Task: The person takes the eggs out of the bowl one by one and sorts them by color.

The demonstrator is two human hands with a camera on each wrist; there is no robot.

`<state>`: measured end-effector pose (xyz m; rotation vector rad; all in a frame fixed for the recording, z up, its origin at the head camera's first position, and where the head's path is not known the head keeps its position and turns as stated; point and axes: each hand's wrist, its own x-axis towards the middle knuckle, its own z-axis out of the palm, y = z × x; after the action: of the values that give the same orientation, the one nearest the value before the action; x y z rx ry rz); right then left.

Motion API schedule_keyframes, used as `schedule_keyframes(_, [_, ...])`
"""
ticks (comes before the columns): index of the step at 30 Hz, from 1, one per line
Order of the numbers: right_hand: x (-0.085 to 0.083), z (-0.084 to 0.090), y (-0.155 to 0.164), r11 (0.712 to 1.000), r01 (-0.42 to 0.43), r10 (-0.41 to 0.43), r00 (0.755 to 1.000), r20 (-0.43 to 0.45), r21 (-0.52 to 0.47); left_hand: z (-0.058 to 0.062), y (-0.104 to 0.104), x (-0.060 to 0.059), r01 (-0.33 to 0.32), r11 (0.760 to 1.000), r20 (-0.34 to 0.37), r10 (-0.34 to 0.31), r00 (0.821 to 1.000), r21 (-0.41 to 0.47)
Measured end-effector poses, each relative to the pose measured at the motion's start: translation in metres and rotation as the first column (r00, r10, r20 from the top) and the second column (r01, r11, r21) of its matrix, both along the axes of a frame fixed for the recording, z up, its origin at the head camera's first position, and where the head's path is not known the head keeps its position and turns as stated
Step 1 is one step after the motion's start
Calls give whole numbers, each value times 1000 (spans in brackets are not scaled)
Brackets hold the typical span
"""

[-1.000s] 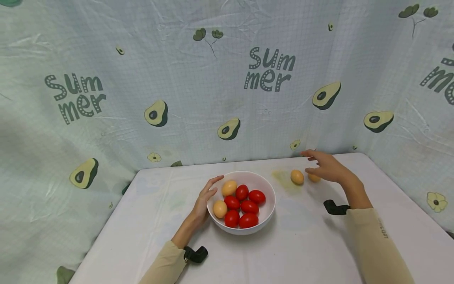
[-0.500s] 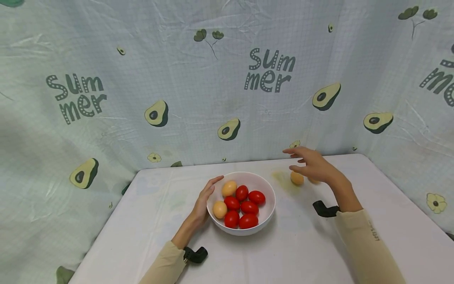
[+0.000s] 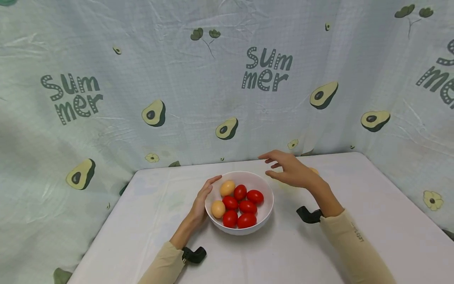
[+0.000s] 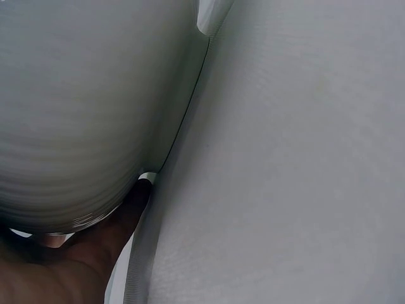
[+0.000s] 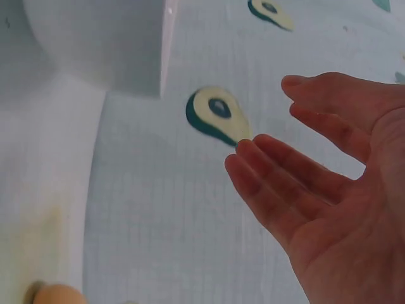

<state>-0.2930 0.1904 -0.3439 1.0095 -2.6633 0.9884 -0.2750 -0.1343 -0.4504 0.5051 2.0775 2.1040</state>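
Already the white bowl [image 3: 239,228] near the table's middle holds two eggs [image 3: 227,188] and six red tomatoes [image 3: 247,206]. At its left side the left hand [image 3: 203,201] rests with relaxed fingers against the bowl's wall, steadying it. Just right of the far rim the right hand [image 3: 292,172] hovers empty, fingers spread and straight, holding nothing. One more egg [image 3: 313,170] lies on the white table [image 3: 372,221] beyond that hand, partly hidden, so judging from this, at least that egg remains outside the bowl.

Staged tabletop set, avocado-print curtain [image 3: 227,98] backdrop, white table [image 3: 142,236]
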Motion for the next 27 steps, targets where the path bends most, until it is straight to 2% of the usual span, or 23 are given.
schedule_keyframes(13, [12,-12,-55,985,-172,172,985,35,-9,1,0,0,-10,1000,4,10,1000,-1])
schedule_keyframes(18, [21,-16,-79,974,-219,218,976,19,56,1,0,0,-9,1000,2,9,1000,2])
schedule_keyframes(24, [28,-26,-98,956,-210,233,968,-94,205,1,0,-1,2,1000,10,-3,1000,18])
schedule_keyframes(27, [30,-31,-104,943,-237,258,964,-63,231,2,-1,0,4,1000,14,-4,1000,2])
